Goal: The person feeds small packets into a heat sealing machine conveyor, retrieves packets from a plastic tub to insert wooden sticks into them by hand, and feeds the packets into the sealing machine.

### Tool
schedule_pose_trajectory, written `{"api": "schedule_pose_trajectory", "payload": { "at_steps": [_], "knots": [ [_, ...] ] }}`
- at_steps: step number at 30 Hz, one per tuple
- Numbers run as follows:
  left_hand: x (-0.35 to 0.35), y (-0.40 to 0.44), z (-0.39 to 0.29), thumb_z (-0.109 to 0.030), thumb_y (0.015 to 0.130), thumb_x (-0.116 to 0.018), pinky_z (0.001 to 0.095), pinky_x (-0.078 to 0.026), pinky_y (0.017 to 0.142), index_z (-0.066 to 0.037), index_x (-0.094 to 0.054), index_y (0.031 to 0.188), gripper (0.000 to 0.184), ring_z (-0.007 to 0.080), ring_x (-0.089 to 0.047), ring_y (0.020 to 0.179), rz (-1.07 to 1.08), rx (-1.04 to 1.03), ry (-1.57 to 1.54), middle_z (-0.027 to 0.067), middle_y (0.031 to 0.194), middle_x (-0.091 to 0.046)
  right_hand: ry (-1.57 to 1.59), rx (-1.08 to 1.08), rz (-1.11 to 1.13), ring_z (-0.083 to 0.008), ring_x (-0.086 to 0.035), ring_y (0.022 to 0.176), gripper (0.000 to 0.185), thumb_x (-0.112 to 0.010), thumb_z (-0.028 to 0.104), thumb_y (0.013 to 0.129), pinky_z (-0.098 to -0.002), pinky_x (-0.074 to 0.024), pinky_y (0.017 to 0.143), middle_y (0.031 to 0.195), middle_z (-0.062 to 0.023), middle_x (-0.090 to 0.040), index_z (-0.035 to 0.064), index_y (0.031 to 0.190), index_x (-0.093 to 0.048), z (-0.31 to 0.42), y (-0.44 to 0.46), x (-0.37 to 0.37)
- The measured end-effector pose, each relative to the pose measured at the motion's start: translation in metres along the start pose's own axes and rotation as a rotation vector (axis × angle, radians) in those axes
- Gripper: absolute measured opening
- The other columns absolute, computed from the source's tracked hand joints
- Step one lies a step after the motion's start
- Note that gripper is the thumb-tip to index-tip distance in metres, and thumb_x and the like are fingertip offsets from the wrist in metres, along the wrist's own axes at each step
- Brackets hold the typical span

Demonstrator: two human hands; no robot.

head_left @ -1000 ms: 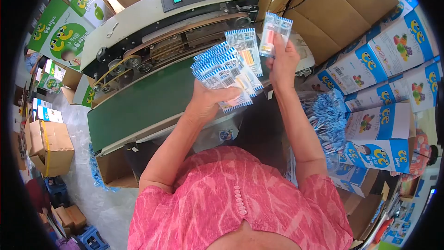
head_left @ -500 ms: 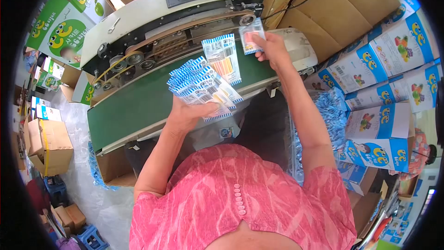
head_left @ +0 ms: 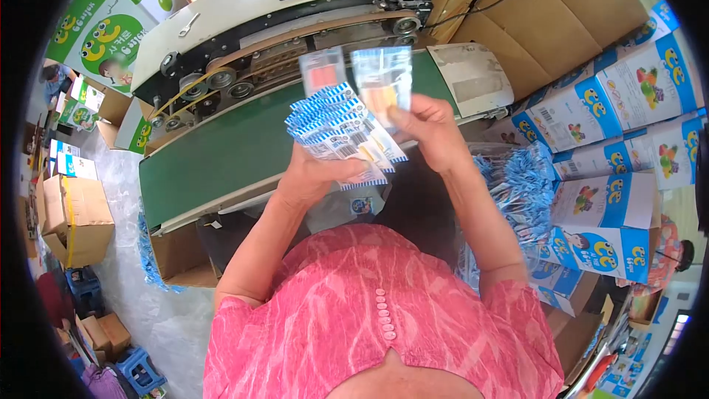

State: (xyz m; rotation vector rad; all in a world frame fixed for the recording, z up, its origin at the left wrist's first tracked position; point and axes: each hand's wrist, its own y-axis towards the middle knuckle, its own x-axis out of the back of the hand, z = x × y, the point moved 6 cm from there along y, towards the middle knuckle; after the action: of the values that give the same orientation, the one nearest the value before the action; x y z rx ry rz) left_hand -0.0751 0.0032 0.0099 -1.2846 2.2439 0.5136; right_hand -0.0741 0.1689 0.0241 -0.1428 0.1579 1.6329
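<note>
My left hand (head_left: 317, 177) is closed around a fanned stack of blue-and-white striped packets (head_left: 341, 127), thumb across the front. Beside it, my right hand (head_left: 437, 133) pinches one clear-windowed packet (head_left: 382, 77) with pale yellowish contents, slightly blurred and overlapping the stack's right edge. A separate packet (head_left: 323, 72) with a pinkish-red piece inside stands at the front of the band sealing machine (head_left: 281, 18), just beyond the stack. Its lower end is hidden by the stack. Below the machine's rollers runs a green conveyor belt (head_left: 214, 170).
Blue-and-white printed cartons (head_left: 613, 89) are piled at the right. A clear bag of blue packets (head_left: 517, 185) sits below them. Green cartons (head_left: 103, 37) stand at the left, and a wrench (head_left: 189, 24) lies on the machine top. Another person (head_left: 661, 251) is partly visible far right.
The pinkish packet has left my right hand and now sits farther left at the machine. My right hand has come back toward the stack and grips the yellowish packet.
</note>
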Motion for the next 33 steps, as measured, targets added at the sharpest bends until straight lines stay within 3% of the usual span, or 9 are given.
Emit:
{"api": "schedule_pose_trajectory", "payload": {
  "at_steps": [2,4,8,17,20,21,24,33],
  "knots": [
    [-0.004,0.005,0.0,0.005,0.059,-0.075,0.0346,-0.051,0.084,-0.001,-0.049,0.12,0.066,0.0216,-0.063,0.095,0.005,-0.005,-0.001,0.0099,0.105,-0.062,0.058,-0.074,-0.079,-0.0128,-0.062,0.062,0.022,-0.062,0.017,0.087,-0.0262,-0.0529,0.056,0.085,-0.0053,-0.066,-0.0015,0.1,-0.064,0.0,0.003,0.021],
    [-0.006,0.009,-0.001,0.005,0.059,-0.075,0.0344,-0.052,0.082,-0.001,-0.05,0.118,0.064,0.0217,-0.063,0.093,0.009,-0.012,-0.005,0.0102,0.104,-0.062,-0.106,-0.02,-0.35,-0.013,-0.062,0.061,0.019,-0.06,0.014,0.088,-0.0234,-0.0532,0.053,0.084,-0.0055,-0.065,-0.0019,0.098,-0.063,0.007,0.018,0.072],
    [-0.002,0.006,-0.001,0.005,0.059,-0.075,0.0339,-0.053,0.078,-0.001,-0.052,0.116,0.061,0.0221,-0.064,0.09,-0.032,0.032,-0.006,0.0109,0.102,-0.063,-0.146,-0.165,-0.415,-0.0126,-0.062,0.06,0.02,-0.061,0.015,0.087,-0.0223,-0.0523,0.051,0.082,-0.0058,-0.065,-0.0025,0.096,-0.062,-0.005,0.04,0.114],
    [0.005,0.002,-0.005,0.006,0.064,-0.07,0.0343,-0.054,0.077,0.0,-0.052,0.114,0.053,0.023,-0.065,0.09,-0.144,0.035,-0.108,0.0115,0.102,-0.063,-0.284,-0.261,-0.198,-0.0104,-0.061,0.064,0.027,-0.066,0.023,0.084,-0.0216,-0.0514,0.053,0.08,-0.0053,-0.064,-0.0012,0.096,-0.063,-0.013,0.07,0.069],
    [0.006,0.004,-0.009,0.007,0.066,-0.068,0.0348,-0.053,0.08,0.0,-0.052,0.115,0.052,0.023,-0.064,0.092,-0.181,-0.031,-0.144,0.0113,0.102,-0.063,-0.743,0.277,-0.25,-0.0077,-0.059,0.065,0.024,-0.066,0.022,0.086,-0.0204,-0.0496,0.055,0.08,-0.0033,-0.065,0.0006,0.096,-0.066,0.035,0.042,0.036],
    [0.007,0.005,-0.008,0.007,0.066,-0.068,0.0348,-0.053,0.08,0.0,-0.052,0.115,0.052,0.023,-0.064,0.092,-0.189,-0.028,-0.14,0.0113,0.102,-0.063,-0.736,0.272,-0.245,-0.0077,-0.059,0.065,0.024,-0.066,0.022,0.086,-0.0204,-0.0496,0.055,0.08,-0.0033,-0.065,0.0006,0.096,-0.066,0.038,0.033,0.028],
    [0.004,0.009,-0.003,0.009,0.066,-0.068,0.0351,-0.052,0.082,0.0,-0.052,0.116,0.053,0.0233,-0.064,0.095,-0.145,-0.028,-0.115,0.0116,0.103,-0.063,-0.271,0.036,0.119,-0.0057,-0.058,0.066,0.019,-0.064,0.018,0.087,-0.0198,-0.048,0.056,0.08,-0.001,-0.065,0.0022,0.096,-0.069,0.026,0.009,-0.012],
    [-0.012,0.019,0.007,0.01,0.066,-0.068,0.036,-0.053,0.081,-0.001,-0.053,0.115,0.053,0.023,-0.064,0.093,-0.142,-0.027,-0.161,0.0109,0.103,-0.064,-0.257,0.137,-0.271,-0.0057,-0.059,0.066,0.019,-0.064,0.015,0.087,-0.0191,-0.0474,0.053,0.081,-0.0016,-0.066,0.0011,0.1,-0.067,0.025,-0.007,0.019]
  ]
}}
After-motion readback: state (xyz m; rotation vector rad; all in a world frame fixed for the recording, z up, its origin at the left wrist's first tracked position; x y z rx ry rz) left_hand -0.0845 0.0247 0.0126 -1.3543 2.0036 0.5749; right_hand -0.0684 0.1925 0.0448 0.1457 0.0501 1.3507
